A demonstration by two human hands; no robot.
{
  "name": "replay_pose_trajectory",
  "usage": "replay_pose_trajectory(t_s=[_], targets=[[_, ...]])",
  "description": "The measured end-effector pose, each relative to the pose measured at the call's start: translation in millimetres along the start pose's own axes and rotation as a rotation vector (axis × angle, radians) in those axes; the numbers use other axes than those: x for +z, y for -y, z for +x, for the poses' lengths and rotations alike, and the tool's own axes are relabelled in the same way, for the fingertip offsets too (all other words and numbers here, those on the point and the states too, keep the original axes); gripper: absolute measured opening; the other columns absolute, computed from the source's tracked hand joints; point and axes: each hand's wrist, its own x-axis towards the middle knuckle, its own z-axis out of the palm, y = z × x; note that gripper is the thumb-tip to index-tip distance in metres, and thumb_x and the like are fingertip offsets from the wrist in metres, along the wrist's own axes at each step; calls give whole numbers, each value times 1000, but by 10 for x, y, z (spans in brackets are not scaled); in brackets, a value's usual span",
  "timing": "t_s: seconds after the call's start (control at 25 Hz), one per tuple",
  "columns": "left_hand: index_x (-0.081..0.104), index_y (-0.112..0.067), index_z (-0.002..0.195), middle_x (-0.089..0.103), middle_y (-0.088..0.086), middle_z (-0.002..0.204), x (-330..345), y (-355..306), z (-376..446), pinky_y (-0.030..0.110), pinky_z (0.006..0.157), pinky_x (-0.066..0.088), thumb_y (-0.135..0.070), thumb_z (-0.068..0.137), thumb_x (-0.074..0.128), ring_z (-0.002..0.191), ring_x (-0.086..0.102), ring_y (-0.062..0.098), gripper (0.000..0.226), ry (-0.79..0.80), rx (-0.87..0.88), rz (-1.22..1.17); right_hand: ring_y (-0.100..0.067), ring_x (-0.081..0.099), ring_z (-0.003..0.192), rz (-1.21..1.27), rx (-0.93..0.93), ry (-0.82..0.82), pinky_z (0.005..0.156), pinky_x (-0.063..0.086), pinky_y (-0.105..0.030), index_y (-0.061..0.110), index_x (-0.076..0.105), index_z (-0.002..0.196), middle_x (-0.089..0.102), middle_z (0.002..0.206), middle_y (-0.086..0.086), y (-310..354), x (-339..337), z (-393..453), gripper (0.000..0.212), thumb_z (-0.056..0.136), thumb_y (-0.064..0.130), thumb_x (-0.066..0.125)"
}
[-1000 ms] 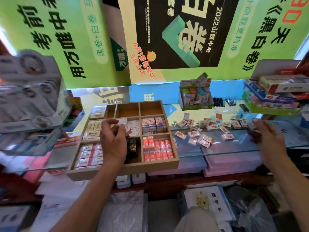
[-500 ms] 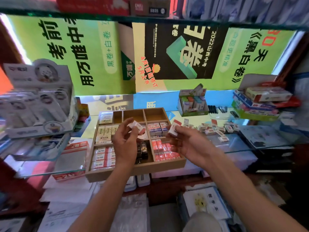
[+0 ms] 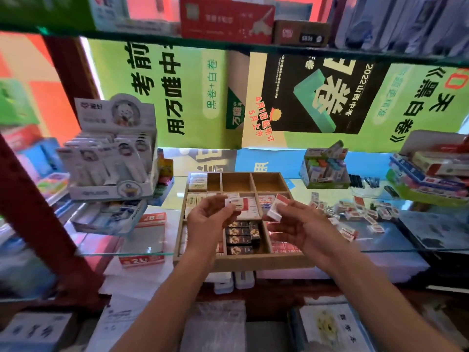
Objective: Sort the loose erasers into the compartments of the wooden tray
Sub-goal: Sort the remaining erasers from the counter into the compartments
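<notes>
**Both hands pinch erasers above the wooden tray**

Both hands are raised over the middle of the tray, each grasping a small wrapped eraser. At the left hand [image 3: 206, 222], thumb and fingertips pinch a white eraser with a red mark [image 3: 234, 202]; at the right hand [image 3: 303, 231], fingers curl round a red-and-white eraser [image 3: 276, 207], held tilted. The two erasers are near each other but apart.

Behind everything, at twelve o'clock, green and black posters [image 3: 299, 95] cover the wall. A glass shelf [image 3: 380, 242] carries the work, and an upper shelf [image 3: 228, 19] crosses the top, loaded with red and dark boxes. At nine o'clock stands a white display box [image 3: 111, 158] of carded goods.

The wooden tray [image 3: 241, 262] sits on the glass shelf, its near edge jutting past the shelf's front edge. Its far middle and far right compartments hold nothing visible; the far left one holds pale erasers. Cream erasers fill the middle-left compartment, white and red ones the middle. Black-wrapped erasers [image 3: 241, 236] are stacked in the near middle compartment, between the hands; red erasers show in the near right compartment under the right wrist.

At two o'clock a small green carton [image 3: 323, 171] holds more stock. At three o'clock the loose erasers [image 3: 355, 212] lie scattered on the glass, just beside the tray's right wall.
</notes>
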Motion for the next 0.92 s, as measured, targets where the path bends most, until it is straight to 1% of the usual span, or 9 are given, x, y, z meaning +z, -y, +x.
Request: replay_pose_trajectory(t_s=[0.08,0.16,0.24,0.32,0.36,0.52,0.68,0.8,0.92], targets=[[65,-7,102,73,13,101,-6,-16,149,35,82,59,-4,86,71,93,73,27,17,-12,4,69,-25,70,75,-73,-68,-54,72,57,-45,4,65,96,73,92,-15,-87,-57,97,8,89,8,67],[65,-12,100,73,9,99,-9,-38,380,42,83,60,-15,84,76,91,73,26,20,-18,23,198,-25,70,83,-213,-153,-128,75,58,-47,6,68,97,75,95,-10,-201,-111,233,11,89,13,69],[66,-19,97,75,2,95,-4,-66,653,43,76,61,-24,81,80,89,72,21,22,-37,43,370,-17,71,84,-388,-226,-166,70,61,-37,16,70,98,75,91,-1,-303,-114,361,9,89,20,71],[67,-22,96,75,-2,93,32,-80,944,33,70,59,-23,82,80,85,71,15,20,-64,80,519,-6,70,80,-458,-288,-181,63,56,-21,23,69,97,74,88,6,-387,-98,463,7,90,21,70],[69,-22,95,75,-3,91,57,-73,1104,29,71,57,-21,82,80,84,71,13,17,-69,126,601,-3,70,79,-455,-323,-183,62,54,-18,24,69,97,74,87,7,-416,-94,505,7,91,20,69],[70,-24,82,69,-12,82,180,3,1706,21,74,48,-19,82,78,81,66,8,10,7,315,1017,-5,70,85,-398,-366,-242,77,56,-28,30,70,98,75,91,11,-515,-151,639,12,90,20,70],[74,-20,84,68,-4,87,270,143,2060,21,73,37,-22,83,74,82,58,10,2,131,407,1378,-9,71,86,-328,-364,-226,77,55,-31,34,70,94,76,90,10,-541,-205,640,17,88,18,72],[76,-20,80,65,-6,80,209,243,2224,25,72,36,-34,82,75,82,57,13,14,150,439,1509,-8,71,87,-318,-348,-201,77,55,-29,29,71,96,75,91,11,-549,-229,631,13,86,21,73],[76,-21,78,62,-8,76,146,264,2282,30,73,42,-33,83,73,88,60,18,13,190,475,1537,-8,71,87,-352,-352,-197,78,57,-34,29,70,98,75,91,11,-550,-227,611,15,84,24,73]])
